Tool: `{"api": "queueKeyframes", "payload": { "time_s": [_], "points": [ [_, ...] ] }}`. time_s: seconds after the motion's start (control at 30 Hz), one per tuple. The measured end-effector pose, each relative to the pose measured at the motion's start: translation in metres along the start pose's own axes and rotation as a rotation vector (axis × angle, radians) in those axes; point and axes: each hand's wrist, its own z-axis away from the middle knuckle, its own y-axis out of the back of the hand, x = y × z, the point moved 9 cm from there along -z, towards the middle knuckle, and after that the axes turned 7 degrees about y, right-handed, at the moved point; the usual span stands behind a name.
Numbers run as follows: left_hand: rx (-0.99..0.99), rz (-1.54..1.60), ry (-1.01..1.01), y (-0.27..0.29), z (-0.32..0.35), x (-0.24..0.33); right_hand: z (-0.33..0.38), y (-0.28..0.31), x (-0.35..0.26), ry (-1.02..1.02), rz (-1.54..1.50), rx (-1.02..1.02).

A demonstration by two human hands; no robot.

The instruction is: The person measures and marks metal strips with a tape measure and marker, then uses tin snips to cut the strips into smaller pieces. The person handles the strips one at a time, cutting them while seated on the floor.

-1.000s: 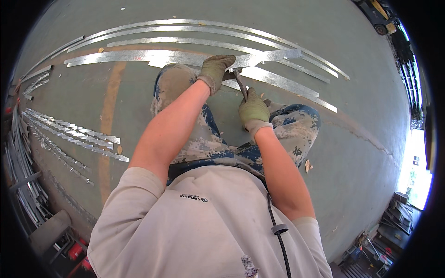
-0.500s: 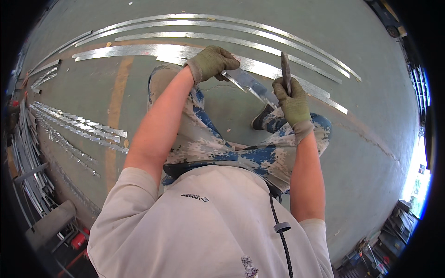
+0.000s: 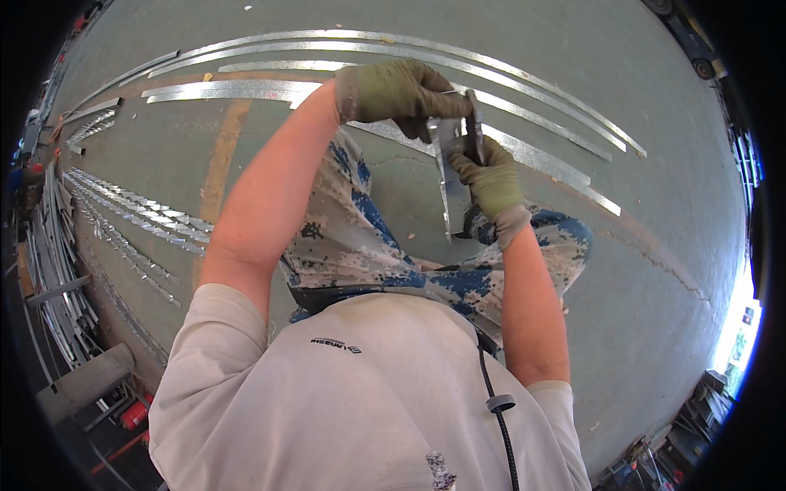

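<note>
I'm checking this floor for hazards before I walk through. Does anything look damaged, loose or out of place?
Yes. A jagged crack runs across the concrete floor to the person's right. Long metal strips lie loose on the floor ahead, and more strips are strewn to the left. The short metal strip is held in both gloved hands, not lying about.

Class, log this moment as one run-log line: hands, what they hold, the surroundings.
left hand: grips metal strip | right hand: holds dark tool on strip | floor: long metal strips
</note>
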Motion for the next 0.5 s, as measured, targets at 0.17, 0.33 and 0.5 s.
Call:
{"api": "queueKeyframes", "payload": {
  "time_s": [0.17, 0.33, 0.5],
  "points": [
    [0.091, 0.324, -0.284, 0.031, 0.006, 0.005, -0.007, 0.024, -0.002, -0.011, -0.297, 0.201],
    [0.082, 0.507, -0.394, -0.03, -0.025, -0.015, -0.012, 0.035, -0.012, -0.014, -0.223, 0.333],
    [0.164, 0.549, -0.254, -0.059, -0.052, -0.029, -0.004, 0.029, -0.022, 0.002, -0.272, 0.353]
  ]
}}
